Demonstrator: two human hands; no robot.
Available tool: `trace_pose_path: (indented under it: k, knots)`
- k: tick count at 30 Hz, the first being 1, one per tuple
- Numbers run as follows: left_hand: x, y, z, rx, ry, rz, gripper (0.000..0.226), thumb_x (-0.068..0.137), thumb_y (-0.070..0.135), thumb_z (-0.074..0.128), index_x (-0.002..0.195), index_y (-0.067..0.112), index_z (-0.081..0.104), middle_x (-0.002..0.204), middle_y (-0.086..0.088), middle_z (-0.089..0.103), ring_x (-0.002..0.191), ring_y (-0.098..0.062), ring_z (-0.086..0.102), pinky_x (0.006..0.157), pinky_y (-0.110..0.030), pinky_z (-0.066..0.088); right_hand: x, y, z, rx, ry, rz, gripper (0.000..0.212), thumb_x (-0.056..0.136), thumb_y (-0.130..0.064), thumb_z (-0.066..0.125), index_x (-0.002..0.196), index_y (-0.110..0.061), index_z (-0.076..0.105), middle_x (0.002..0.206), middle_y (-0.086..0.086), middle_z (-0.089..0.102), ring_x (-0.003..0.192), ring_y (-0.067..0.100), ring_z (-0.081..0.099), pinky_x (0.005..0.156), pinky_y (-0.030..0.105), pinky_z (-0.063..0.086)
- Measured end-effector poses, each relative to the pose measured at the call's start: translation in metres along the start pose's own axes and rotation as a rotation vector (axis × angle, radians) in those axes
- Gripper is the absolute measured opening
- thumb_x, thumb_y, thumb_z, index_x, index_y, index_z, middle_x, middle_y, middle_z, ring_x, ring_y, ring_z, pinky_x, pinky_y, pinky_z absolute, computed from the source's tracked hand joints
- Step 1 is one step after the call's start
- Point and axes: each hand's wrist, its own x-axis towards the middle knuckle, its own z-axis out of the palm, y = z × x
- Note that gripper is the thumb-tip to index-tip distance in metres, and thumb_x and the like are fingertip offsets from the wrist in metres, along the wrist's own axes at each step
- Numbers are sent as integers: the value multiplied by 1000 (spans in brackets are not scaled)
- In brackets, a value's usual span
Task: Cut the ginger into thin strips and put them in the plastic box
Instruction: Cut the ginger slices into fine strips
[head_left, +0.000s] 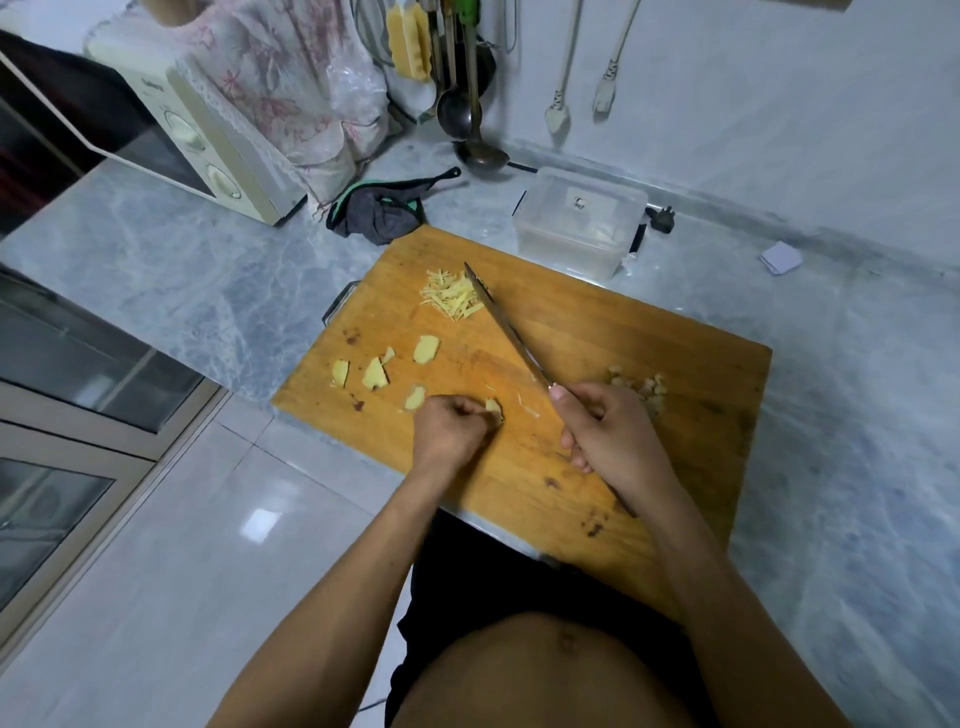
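Note:
On the wooden cutting board (597, 332) my left hand (452, 421) pinches a small ginger piece (493, 408) near the front edge. My right hand (608, 431) grips the handle of a long knife (506, 327); its blade points away toward a pile of thin ginger strips (451, 296) at the board's far side. Several flat ginger slices (427, 348) lie to the left of my left hand. Ginger scraps (644, 387) sit just beyond my right hand. The clear plastic box (576, 221) stands closed with its lid on behind the board.
A microwave (197, 150) under a floral cloth stands at the back left. A dark cloth (382, 208) lies beside the board. Ladles (475, 140) hang against the wall. The counter edge runs along the board's left, with floor below.

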Motion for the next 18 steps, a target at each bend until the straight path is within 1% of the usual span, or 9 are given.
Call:
trace_pose_path:
  k: [2,4,7,9,10,12,14,16,18]
  knots:
    - [-2,-2,3,150,39,24,21,74,32,81,63,19,68,66,5,68,66,-15,64,61,-21,44,-1,0,-1,6,1,-1,30,98,-42,59,106,-16,73,60,3,64,46,14,55,46,28,47]
    - [-3,-5,1,210,65,50,24,75,37,79,64,19,69,66,5,68,65,-12,62,60,-20,40,-2,2,-2,3,3,1,31,98,-42,60,109,-17,73,60,2,65,45,13,55,47,27,47]
    - [-1,-7,-13,49,68,116,18,84,29,76,68,22,71,76,8,71,70,-1,63,71,-18,48,-3,5,-4,-2,1,6,34,97,-45,59,112,-17,72,62,2,66,46,13,56,48,27,48]
    - [4,-10,-31,27,150,163,13,91,23,70,78,26,70,83,11,70,74,3,62,70,-14,48,-4,6,-5,-9,5,3,36,97,-47,59,113,-17,71,63,2,66,47,13,56,49,27,48]
    - [7,-11,-42,48,216,174,12,92,21,67,82,26,71,85,10,69,76,-2,63,68,-16,48,-4,7,-5,-9,8,0,36,97,-47,59,113,-17,71,63,2,66,47,13,56,49,27,48]
    - [20,-20,-62,125,364,177,12,93,19,61,92,23,72,92,4,71,86,-17,67,73,-25,51,-3,6,-3,7,7,2,35,96,-46,60,112,-16,72,63,2,66,46,12,56,49,27,47]
    - [34,-25,-78,236,483,141,22,93,19,56,110,18,70,109,-7,68,95,-29,65,78,-36,54,-3,5,1,24,-8,0,33,97,-46,61,110,-18,72,63,4,66,47,15,55,49,29,47]
    - [43,-24,-90,333,515,22,29,96,23,51,121,15,64,127,-16,53,102,-36,60,85,-45,52,-3,3,5,28,-24,-8,28,98,-43,60,108,-20,73,65,9,66,48,18,54,49,30,47]
    - [49,-22,-97,378,500,-61,28,97,19,48,121,12,63,132,-17,43,104,-39,58,88,-47,48,-5,1,7,32,-33,-10,26,98,-42,61,107,-20,73,67,11,67,49,19,53,50,31,46]
